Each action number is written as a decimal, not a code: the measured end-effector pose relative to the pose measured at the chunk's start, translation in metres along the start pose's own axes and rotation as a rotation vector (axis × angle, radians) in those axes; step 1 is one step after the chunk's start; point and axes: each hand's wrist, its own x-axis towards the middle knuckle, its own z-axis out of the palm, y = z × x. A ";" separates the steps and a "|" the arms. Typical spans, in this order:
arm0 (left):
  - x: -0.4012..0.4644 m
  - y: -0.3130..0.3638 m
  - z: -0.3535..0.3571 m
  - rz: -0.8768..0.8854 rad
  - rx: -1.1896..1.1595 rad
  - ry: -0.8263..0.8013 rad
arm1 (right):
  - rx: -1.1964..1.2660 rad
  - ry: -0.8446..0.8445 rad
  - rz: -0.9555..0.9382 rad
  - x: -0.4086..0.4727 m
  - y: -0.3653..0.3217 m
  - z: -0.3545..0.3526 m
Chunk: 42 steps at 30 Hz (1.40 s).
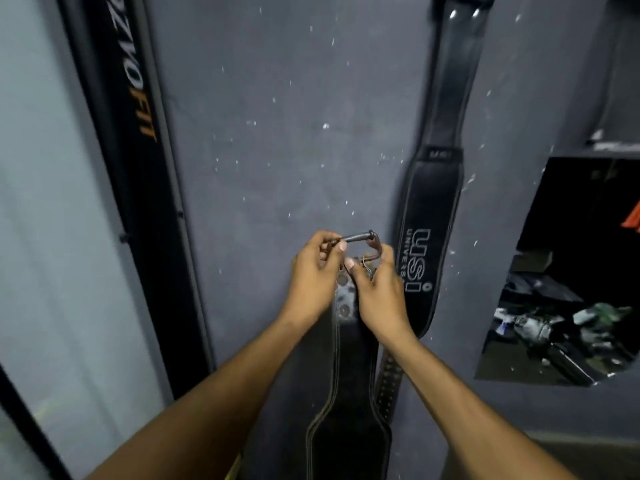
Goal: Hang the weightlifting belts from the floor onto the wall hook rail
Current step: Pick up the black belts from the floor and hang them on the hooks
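Belt (346, 393): black stitched leather, hanging straight down from my hands against the grey wall (277, 116); its wide padded part flares out low in view, between my forearms.
Buckle (358, 242): a metal frame with a roller bar across the top, at the belt's upper end, just above my knuckles.
Left hand (313, 277): fingers pinched on the left end of the buckle bar, thumb on the near side.
Right hand (379, 292): closed on the buckle's right side and the belt neck just under it.
Handling: I judge it thick, stiff and fairly heavy; it keeps its shape instead of draping. The leather looks grippy, the metal smoother.
Where to hold: the buckle frame, both sides, so the opening stays clear for a hook.
Strap (389, 382): a narrow holed strap hangs just right of the belt, below my right wrist; I cannot tell whose tail it is.
Hung belt (429, 202): already up on the wall, just right of my hands, lettered in white.
Hook: the one for my belt is not visible.
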 end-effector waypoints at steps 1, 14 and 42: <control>0.008 0.007 0.003 0.014 -0.052 -0.021 | 0.000 -0.008 -0.015 0.008 -0.006 -0.002; 0.092 0.187 -0.017 0.202 -0.402 -0.089 | 0.167 0.281 -0.377 0.101 -0.150 -0.065; -0.036 0.027 -0.032 -0.227 -0.236 -0.547 | 0.078 0.350 -0.196 0.141 -0.217 -0.067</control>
